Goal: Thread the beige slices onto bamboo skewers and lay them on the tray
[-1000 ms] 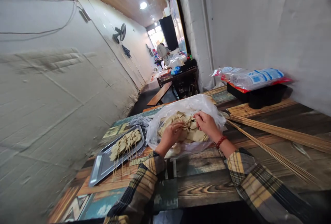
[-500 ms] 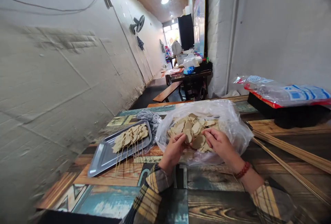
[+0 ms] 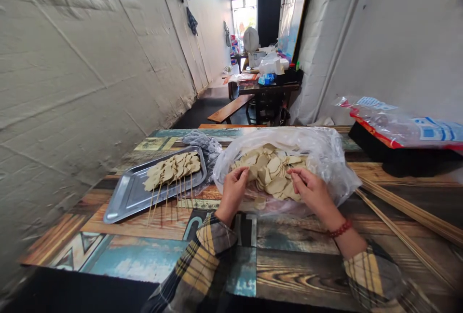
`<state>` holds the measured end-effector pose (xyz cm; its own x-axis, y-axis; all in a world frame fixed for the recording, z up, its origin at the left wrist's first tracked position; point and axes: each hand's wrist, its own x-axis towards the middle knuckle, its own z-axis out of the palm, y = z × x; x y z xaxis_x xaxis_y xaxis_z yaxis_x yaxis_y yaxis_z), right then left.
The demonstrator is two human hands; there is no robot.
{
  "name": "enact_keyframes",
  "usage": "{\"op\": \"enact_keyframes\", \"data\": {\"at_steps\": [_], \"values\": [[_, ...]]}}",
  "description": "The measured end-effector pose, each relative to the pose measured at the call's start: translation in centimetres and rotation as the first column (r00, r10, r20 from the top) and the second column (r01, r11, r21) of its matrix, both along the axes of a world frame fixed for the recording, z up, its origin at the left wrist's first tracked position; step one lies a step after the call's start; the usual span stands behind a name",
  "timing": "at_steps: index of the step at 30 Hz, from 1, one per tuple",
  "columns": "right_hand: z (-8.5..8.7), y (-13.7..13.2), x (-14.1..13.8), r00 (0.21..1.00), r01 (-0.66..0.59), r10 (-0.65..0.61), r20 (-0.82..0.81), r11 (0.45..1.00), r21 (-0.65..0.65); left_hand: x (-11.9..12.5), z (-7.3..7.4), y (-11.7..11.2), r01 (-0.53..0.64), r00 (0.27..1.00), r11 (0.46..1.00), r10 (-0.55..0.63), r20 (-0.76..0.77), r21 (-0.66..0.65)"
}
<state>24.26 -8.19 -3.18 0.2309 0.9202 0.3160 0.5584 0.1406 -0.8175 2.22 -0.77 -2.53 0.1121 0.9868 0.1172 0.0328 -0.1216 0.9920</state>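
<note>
A clear plastic bag (image 3: 336, 168) lies open on the table, with a heap of thin, flat beige slices (image 3: 277, 185) inside. My left hand (image 3: 234, 192) is at the bag's near left, thumb and forefinger pinched on the edge of a beige slice (image 3: 252, 174). On the other side of the heap, my right hand (image 3: 313, 192) is pinched shut above the slices; whatever is between its fingertips is too small to make out. To the left, a metal tray (image 3: 123, 197) bears a row of skewered beige slices (image 3: 172, 168), their thin sticks jutting over the near rim.
Long bundled bamboo sticks (image 3: 408, 207) lie at the right. Behind them, a black container (image 3: 376, 144) carries plastic packaging (image 3: 427, 127). A crumpled grey plastic bag (image 3: 202, 142) touches the tray's far side. Beyond the patterned table (image 3: 296, 274) stand a bench (image 3: 231, 108) and another cluttered table.
The view has tilted down and shifted slightly. My left hand has drawn a little left, away from the middle of the heap. My right hand remains pinched over the slices.
</note>
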Motion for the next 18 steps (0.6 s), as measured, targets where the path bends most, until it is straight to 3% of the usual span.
{"op": "enact_keyframes", "data": {"at_steps": [4, 8, 12, 18], "values": [[-0.3, 0.2, -0.1, 0.979, 0.028, -0.015, 0.202, 0.998, -0.059, -0.5, -0.3, 0.6, -0.076, 0.961, 0.963, 0.140, -0.239, 0.257], [-0.5, 0.2, -0.2, 0.958, 0.025, 0.018, 0.285, 0.989, -0.147, 0.0, -0.1, -0.2, 0.002, 0.930, 0.914, 0.148, -0.337, 0.406], [-0.6, 0.4, -0.2, 0.956, 0.040, 0.015, 0.292, 0.982, -0.182, 0.7, 0.0, -1.0, 0.109, 0.926, 0.919, 0.044, -0.374, 0.378], [0.2, 0.0, -1.1, 0.992, -0.074, 0.083, 0.093, 0.993, -0.088, 0.9, 0.3, -1.6, 0.236, 0.918, 0.932, -0.121, -0.378, 0.275]]}}
